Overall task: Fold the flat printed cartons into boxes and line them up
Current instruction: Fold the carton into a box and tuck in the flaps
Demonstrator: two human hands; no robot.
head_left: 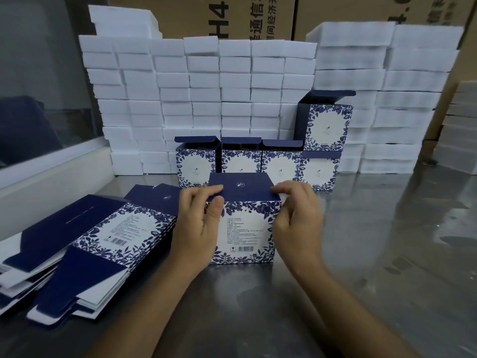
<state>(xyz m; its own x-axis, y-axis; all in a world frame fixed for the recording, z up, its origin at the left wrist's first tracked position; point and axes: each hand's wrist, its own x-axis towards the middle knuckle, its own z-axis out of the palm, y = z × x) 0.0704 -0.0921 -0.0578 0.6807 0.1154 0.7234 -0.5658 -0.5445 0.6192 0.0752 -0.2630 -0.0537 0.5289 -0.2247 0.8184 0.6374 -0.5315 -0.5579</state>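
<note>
A blue-and-white floral carton (245,231) stands upright on the steel table in front of me, its dark blue top flap lying flat. My left hand (198,220) pinches the flap's left front corner. My right hand (296,215) pinches the right front corner. A stack of flat printed cartons (85,244) lies to the left. Behind the carton, a row of folded boxes (258,161) stands with lids open, and one more folded box (325,122) sits on top at the right end.
White foam blocks (206,94) are stacked in a wall at the back, with brown cardboard boxes (232,16) behind them. A window ledge (51,171) runs along the left. Bare reflective steel tabletop (387,241) lies to the right.
</note>
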